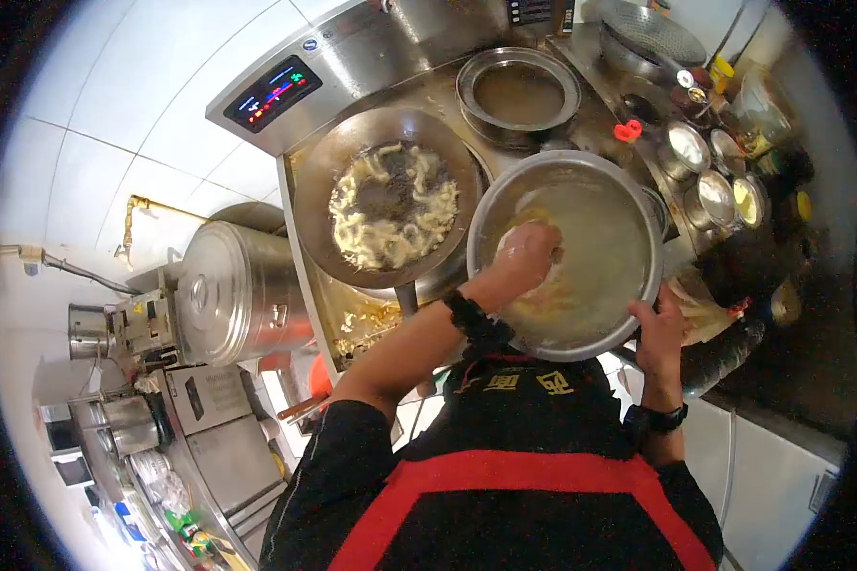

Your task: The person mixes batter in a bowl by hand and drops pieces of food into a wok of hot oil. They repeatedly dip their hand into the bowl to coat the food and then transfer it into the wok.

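Observation:
A large metal bowl (647, 228) with pale, cloudy liquid or batter is tilted slightly in front of the dark apron. Inside it, on the left, my left hand (531, 255) is closed, its fingertips down at the pale contents; what it grips is hidden. At the bowl's lower right edge, my right hand (659, 333) holds the rim, thumb on top. Just left of the bowl, a wok (319, 205) sits on the stove with dark oil and battered, pale-yellow pieces (376, 243) frying in a ring.
Behind the bowl is a round metal pot (519, 59). Small metal containers (714, 198) and a perforated strainer (652, 33) are at the right. A big lidded steel pot (233, 290) stands left of the wok, whose handle (406, 297) points toward my left forearm. A control panel (276, 92) glows behind.

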{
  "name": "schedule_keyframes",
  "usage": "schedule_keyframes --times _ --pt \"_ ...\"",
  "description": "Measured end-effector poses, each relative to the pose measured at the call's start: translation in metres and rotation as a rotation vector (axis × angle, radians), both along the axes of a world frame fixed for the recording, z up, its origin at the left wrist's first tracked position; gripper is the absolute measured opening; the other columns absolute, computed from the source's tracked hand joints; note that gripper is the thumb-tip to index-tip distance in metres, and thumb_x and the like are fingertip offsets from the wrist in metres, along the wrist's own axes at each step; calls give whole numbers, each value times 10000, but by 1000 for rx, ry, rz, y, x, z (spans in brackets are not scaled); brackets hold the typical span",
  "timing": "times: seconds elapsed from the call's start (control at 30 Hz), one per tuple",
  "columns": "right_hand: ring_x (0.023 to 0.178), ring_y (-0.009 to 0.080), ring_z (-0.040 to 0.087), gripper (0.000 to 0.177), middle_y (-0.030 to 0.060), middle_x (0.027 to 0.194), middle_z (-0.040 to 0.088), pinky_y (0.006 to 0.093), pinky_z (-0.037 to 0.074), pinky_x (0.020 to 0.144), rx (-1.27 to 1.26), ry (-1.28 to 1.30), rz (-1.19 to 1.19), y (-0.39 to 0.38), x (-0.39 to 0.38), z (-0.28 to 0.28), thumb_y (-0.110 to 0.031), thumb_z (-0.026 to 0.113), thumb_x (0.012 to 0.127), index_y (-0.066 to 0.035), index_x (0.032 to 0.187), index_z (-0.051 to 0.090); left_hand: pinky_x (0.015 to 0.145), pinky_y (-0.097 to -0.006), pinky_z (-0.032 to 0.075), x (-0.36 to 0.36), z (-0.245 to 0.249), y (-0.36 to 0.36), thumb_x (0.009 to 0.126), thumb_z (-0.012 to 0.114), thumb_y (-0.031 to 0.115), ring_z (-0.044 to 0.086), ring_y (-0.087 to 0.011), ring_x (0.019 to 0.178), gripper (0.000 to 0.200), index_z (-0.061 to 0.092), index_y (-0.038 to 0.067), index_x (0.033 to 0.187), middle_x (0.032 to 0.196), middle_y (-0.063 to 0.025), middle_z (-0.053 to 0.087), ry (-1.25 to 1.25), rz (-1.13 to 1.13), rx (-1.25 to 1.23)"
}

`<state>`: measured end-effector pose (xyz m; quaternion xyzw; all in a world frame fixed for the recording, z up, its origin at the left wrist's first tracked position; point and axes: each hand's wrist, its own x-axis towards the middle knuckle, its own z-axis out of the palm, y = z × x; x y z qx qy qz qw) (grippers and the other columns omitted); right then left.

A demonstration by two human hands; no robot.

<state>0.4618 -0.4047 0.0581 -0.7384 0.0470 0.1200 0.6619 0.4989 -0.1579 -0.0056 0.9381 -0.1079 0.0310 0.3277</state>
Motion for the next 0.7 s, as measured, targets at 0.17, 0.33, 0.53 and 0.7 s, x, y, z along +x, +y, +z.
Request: schedule_keyframes --times 0.17,0.33,0.53,0.7 --pt "831 189 614 444 103 1027 631 318 527 717 36 123 -69 -1 3 2 -57 553 773 -18 1214 536 690 -455 481 5 12 51 756 670 134 614 -355 808 140 631 45 857 881 -173 624 0 -16 -426" --pt "851 188 612 451 104 1042 629 311 523 733 86 82 -87 -6 3 -5 -52 549 782 -16 1231 527 718 -389 505 -10 74 144 786 680 186 630 -315 796 199 666 30 910 874 -137 649 -160 139 128" --pt "899 188 605 461 102 1069 627 309 511 779 93 15 -71 -19 2 -22 -46 539 794 -2 1253 519 748 -423 507 -11 10 248 775 566 71 623 -330 840 164 671 58 901 841 -156 643 -62 243 210" --pt "910 182 598 451 99 1071 627 308 492 824 73 4 -86 -19 -1 -12 -53 541 800 11 1246 522 758 -447 509 -9 -56 311 786 573 92 628 -351 858 141 674 55 877 862 -163 658 -25 191 693"
